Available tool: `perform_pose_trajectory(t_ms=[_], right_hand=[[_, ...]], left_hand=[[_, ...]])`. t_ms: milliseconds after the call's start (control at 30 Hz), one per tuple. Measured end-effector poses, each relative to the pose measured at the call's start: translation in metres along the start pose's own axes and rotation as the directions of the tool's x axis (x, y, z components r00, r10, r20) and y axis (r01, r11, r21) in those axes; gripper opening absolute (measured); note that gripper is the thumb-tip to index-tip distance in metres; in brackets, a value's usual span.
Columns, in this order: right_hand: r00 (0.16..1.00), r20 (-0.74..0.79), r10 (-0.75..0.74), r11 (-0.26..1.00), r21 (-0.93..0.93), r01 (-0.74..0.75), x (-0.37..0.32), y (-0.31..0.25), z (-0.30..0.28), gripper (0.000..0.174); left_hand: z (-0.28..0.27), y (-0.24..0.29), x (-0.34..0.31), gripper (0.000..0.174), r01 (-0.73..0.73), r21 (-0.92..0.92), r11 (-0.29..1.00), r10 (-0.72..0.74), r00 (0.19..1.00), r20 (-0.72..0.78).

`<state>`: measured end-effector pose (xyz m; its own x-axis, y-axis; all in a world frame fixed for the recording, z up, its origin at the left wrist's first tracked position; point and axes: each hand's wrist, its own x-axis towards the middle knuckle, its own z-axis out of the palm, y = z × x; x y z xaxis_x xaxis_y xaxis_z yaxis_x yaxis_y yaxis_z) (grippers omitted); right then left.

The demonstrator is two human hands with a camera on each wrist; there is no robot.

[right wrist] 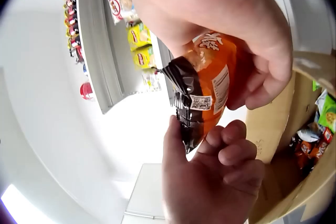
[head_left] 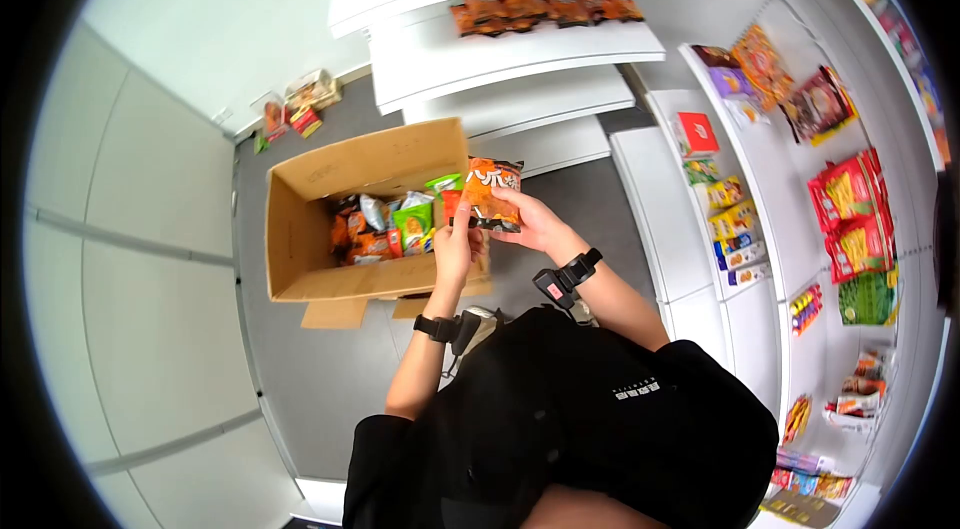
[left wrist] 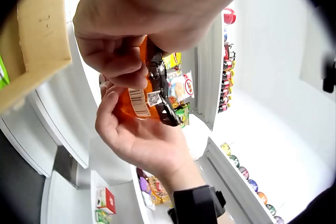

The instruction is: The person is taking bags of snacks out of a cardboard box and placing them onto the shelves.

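An orange and black snack bag point(head_left: 491, 191) is held up over the open cardboard box point(head_left: 300, 229). My right hand point(head_left: 517, 211) grips its right side, fingers curled round it. My left hand point(head_left: 461, 226) pinches its lower left edge. In the left wrist view the left hand's fingers point(left wrist: 122, 67) close on the snack bag point(left wrist: 148, 97), with the right hand point(left wrist: 137, 139) cupped under it. From the right wrist, the right hand point(right wrist: 254, 69) wraps the snack bag point(right wrist: 211, 88) from above, and the left hand point(right wrist: 218, 153) has its thumb against the dark seam.
The box holds several snack bags point(head_left: 385, 227) and stands on grey floor. White shelves point(head_left: 520, 49) with snack packs run along the back, and more shelves point(head_left: 760, 189) on the right. A few packets point(head_left: 298, 107) lie by the far wall.
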<state>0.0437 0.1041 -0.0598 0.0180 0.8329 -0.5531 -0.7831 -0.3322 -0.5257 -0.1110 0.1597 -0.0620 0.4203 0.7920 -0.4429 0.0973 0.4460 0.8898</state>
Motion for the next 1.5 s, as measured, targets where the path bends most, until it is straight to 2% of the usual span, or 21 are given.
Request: perform_pose_trajectory(t_ms=[67,200,300,400,600,700,800,900,933,1033,1133,1200,1233,1367,1433,1500], right_hand=[[0.997,-0.054,-0.050,0.998,0.026,0.051,-0.022,-0.012,-0.036,0.033],[0.991,-0.055,-0.121,0.979,0.160,0.129,-0.073,-0.037,-0.124,0.036],[0.982,-0.061,-0.180,0.959,0.211,0.189,-0.123,-0.053,-0.169,0.037],[0.963,-0.152,-0.223,0.929,0.266,0.257,-0.158,-0.067,-0.200,0.036],[0.934,-0.246,-0.259,0.883,0.332,0.333,-0.198,-0.088,-0.249,0.033],[0.923,-0.246,-0.295,0.859,0.355,0.369,-0.188,-0.089,-0.277,0.032],[0.886,-0.331,-0.324,0.876,0.249,0.413,-0.188,-0.099,-0.285,0.033],[0.847,-0.454,-0.276,0.939,0.062,0.338,-0.197,-0.118,-0.274,0.036],[0.856,-0.432,-0.285,0.941,0.042,0.335,-0.197,-0.125,-0.274,0.037],[0.878,-0.358,-0.316,0.942,-0.006,0.337,-0.188,-0.146,-0.279,0.038],[0.903,-0.248,-0.350,0.935,-0.036,0.353,-0.169,-0.170,-0.291,0.041],[0.928,-0.157,-0.338,0.941,-0.047,0.335,-0.153,-0.187,-0.304,0.046],[0.931,-0.174,-0.322,0.947,-0.054,0.317,-0.143,-0.195,-0.311,0.049],[0.929,-0.199,-0.313,0.949,-0.100,0.299,-0.115,-0.244,-0.323,0.055],[0.923,-0.205,-0.326,0.945,-0.103,0.311,-0.103,-0.263,-0.322,0.055],[0.912,-0.231,-0.339,0.941,-0.092,0.327,-0.090,-0.278,-0.329,0.054]], left_hand=[[0.042,0.002,-0.006,0.038,0.047,-0.044,0.998,-0.042,0.994,0.098],[0.126,-0.015,-0.018,0.027,0.021,0.108,0.994,-0.065,0.901,0.430],[0.187,-0.023,-0.027,0.025,0.010,0.188,0.982,-0.111,0.837,0.536],[0.236,-0.031,-0.028,0.024,-0.018,0.219,0.976,-0.126,0.770,0.625],[0.298,-0.048,-0.030,0.022,-0.095,0.184,0.978,-0.072,0.679,0.730],[0.313,-0.044,-0.027,0.026,-0.063,0.259,0.964,-0.155,0.659,0.736],[0.328,-0.036,-0.023,0.031,0.019,0.400,0.916,-0.294,0.709,0.641],[0.340,-0.029,-0.012,0.039,0.090,0.420,0.903,-0.370,0.662,0.652],[0.345,-0.026,-0.008,0.040,0.106,0.420,0.901,-0.387,0.636,0.668],[0.360,-0.019,0.010,0.040,0.213,0.349,0.913,-0.400,0.642,0.654],[0.372,-0.029,0.055,0.034,0.304,0.208,0.930,-0.365,0.685,0.631],[0.376,-0.028,0.087,0.032,0.303,0.146,0.942,-0.325,0.704,0.632],[0.377,-0.024,0.104,0.032,0.304,0.118,0.945,-0.307,0.712,0.632],[0.382,0.010,0.194,0.028,0.214,0.059,0.975,-0.206,0.776,0.597],[0.386,0.025,0.254,0.026,0.118,0.051,0.992,-0.128,0.864,0.488],[0.388,0.045,0.317,0.024,0.035,-0.074,0.997,0.005,0.874,0.486]])
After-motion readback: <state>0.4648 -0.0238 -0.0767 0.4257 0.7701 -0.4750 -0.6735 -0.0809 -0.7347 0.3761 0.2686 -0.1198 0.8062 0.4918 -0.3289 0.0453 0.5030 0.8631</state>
